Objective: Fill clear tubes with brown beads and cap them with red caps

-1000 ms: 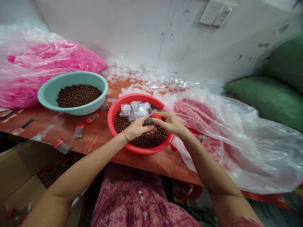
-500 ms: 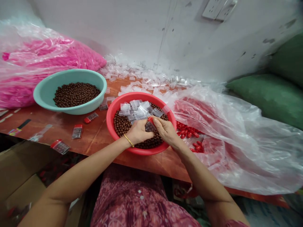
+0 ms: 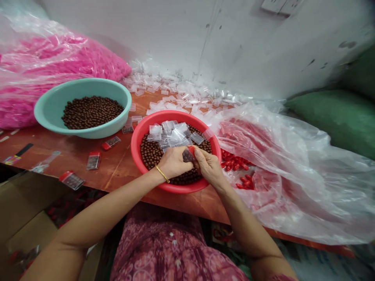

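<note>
Over the front of a red basin (image 3: 135, 156), my left hand (image 3: 175, 163) grips a small clear box (image 3: 187, 155) with dark balls inside. My right hand (image 3: 208, 164) pinches the red cap (image 3: 191, 149) at the top of that box. Its other fingers are partly hidden. Brown balls (image 3: 150, 153) fill the basin beneath both hands, and a pile of clear plastic boxes (image 3: 177, 134) lies on top of them. A gold bracelet circles my left wrist.
Left stands a teal basin (image 3: 43, 117) of brown balls, beside a bag of pink pieces (image 3: 88, 54). Capped boxes (image 3: 93, 160) lie near the table edge. Loose clear boxes (image 3: 187, 95) spread along the wall. At right, red caps (image 3: 234, 160) spill from a plastic bag (image 3: 307, 175).
Both hands have shifted slightly right with the small box, which now appears more tilted. The red cap stays between my right fingers. The camera view has moved a little.
</note>
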The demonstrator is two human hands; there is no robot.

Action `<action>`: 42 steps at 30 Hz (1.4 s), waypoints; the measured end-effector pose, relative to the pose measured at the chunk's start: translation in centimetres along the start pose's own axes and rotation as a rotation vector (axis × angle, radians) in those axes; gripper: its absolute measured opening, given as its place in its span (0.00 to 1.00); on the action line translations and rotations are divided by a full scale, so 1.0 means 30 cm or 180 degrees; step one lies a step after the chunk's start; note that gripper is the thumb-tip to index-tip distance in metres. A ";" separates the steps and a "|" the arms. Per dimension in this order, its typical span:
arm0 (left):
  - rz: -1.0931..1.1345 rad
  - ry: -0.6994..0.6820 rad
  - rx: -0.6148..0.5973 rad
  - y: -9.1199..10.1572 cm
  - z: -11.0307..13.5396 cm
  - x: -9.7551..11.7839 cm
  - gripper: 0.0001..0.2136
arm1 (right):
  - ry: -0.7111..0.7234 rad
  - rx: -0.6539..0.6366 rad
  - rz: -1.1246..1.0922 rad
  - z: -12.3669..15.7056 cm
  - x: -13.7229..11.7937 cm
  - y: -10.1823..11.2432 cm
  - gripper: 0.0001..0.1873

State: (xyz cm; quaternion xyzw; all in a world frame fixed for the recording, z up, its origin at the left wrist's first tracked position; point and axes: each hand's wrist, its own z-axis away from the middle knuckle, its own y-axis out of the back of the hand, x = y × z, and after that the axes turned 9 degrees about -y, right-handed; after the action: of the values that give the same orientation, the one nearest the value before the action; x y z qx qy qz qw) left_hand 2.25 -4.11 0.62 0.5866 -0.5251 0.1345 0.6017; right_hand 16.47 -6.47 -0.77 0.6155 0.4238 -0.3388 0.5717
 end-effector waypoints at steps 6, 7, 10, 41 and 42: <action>-0.0476 0.0072 -0.0187 0.002 0.015 0.004 0.07 | 0.0523 -0.0004 0.1057 0.030 -0.001 0.010 0.24; -0.0543 0.0053 -0.0236 0.002 0.018 0.005 0.07 | 0.0588 -0.0056 0.1276 0.034 -0.004 0.017 0.25; -0.0650 -0.0012 -0.0256 0.000 0.020 0.010 0.08 | 0.0680 -0.0132 0.1777 0.029 -0.022 0.043 0.27; -0.1601 -0.0123 -0.1086 -0.011 0.024 0.042 0.12 | -0.1096 -0.1090 -0.1880 -0.074 -0.057 -0.062 0.45; -0.1535 -0.0127 -0.1056 -0.018 0.020 0.043 0.11 | -0.1076 -0.0972 -0.2062 -0.075 -0.054 -0.059 0.46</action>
State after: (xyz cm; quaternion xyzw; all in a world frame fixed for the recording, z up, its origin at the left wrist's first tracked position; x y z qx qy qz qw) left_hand 2.92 -5.34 1.20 0.5906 -0.3970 -0.1117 0.6936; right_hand 14.05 -4.49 0.23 0.2933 0.5415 -0.5312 0.5818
